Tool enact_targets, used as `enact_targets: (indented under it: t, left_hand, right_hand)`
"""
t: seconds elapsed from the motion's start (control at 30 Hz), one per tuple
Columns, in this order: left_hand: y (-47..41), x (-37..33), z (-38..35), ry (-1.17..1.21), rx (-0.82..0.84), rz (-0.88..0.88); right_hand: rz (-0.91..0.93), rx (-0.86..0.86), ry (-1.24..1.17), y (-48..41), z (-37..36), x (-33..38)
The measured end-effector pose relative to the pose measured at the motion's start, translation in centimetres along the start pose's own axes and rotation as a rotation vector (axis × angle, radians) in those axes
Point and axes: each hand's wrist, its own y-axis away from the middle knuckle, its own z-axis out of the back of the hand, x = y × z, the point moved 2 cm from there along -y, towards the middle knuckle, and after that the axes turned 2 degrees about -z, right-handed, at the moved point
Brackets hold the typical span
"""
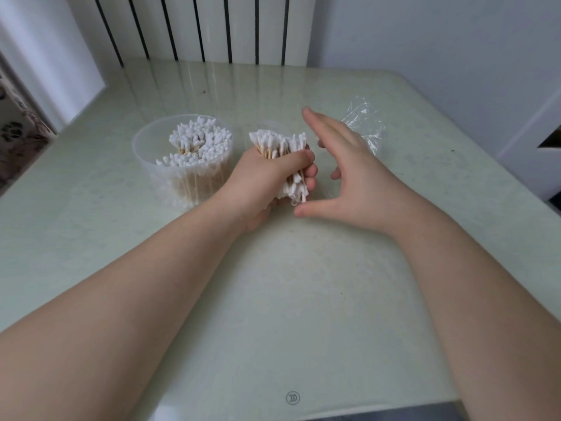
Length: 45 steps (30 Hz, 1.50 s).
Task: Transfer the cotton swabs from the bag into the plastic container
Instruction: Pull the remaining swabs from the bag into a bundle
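left hand (pixel 267 174): your fist is clamped around a bundle of cotton swabs (pixel 282 147), knuckles up, thumb across the near side, forearm running in from the near left.
bundle: roughly upright and tilted; white tips fan out above your fist and more tips stick out below it, wooden sticks showing between. Too many to count.
right hand (pixel 349 174): yours is spread, holding nothing; fingers straight and together pointing far-left, thumb stretched out toward the near left, its tip just beside the bundle's lower tips. Contact there I can't confirm.
plastic container (pixel 145 147): one, round and clear, standing on the table (pixel 303 299) just left of your left hand. Already well filled with swabs standing upright, white tips up; count not readable.
bag (pixel 367 129): one, clear and crumpled, lying on the table at the far right behind your right hand, partly hidden by it. Whether it holds any swabs I can't tell.
clear item (pixel 270 124): faint round rim just behind the bundle; can't say what it is.
hands: two, both bare, apart from the container and the bag.
backdrop: white ribbed radiator (pixel 197 25) behind the far table edge.
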Motion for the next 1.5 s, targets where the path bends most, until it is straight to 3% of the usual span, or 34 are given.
enact_targets:
  t: [0.2, 0.33, 0.53, 0.67, 0.83, 0.97, 1.2, 1.5]
  left_hand:
    - [0.1, -0.3, 0.0, 0.042, 0.072, 0.054]
    - [0.4, -0.2, -0.3, 0.106, 0.105, 0.138]
    - [0.9, -0.6, -0.6, 0.174, 0.143, 0.210]
    - [1.0, -0.5, -0.9, 0.182, 0.154, 0.178]
    - [1.2, -0.8, -1.1, 0.177, 0.181, 0.174]
    - [1.2, -0.7, -1.0, 0.195, 0.165, 0.193]
    - [1.0, -0.4, -0.7, 0.064, 0.078, 0.189]
    - [0.7, -0.2, -1.0, 0.069, 0.130, 0.161]
  right_hand:
    - [0.078, -0.127, 0.084, -0.4, 0.2, 0.3]
    - [0.138, -0.029, 0.159, -0.5, -0.4, 0.2]
    - [0.165, -0.143, 0.157, -0.8, -0.3, 0.4]
    - [0.104, -0.021, 0.089, -0.6, -0.8, 0.6]
    - [0.088, -0.083, 0.018, -0.7, -0.5, 0.9]
    - [0.075, -0.005, 0.017, -0.6, -0.8, 0.7]
    - [0.164, -0.086, 0.095, -1.1, -1.9, 1.9]
    - [0.169, -0.124, 0.042, -0.9, -1.6, 2.1]
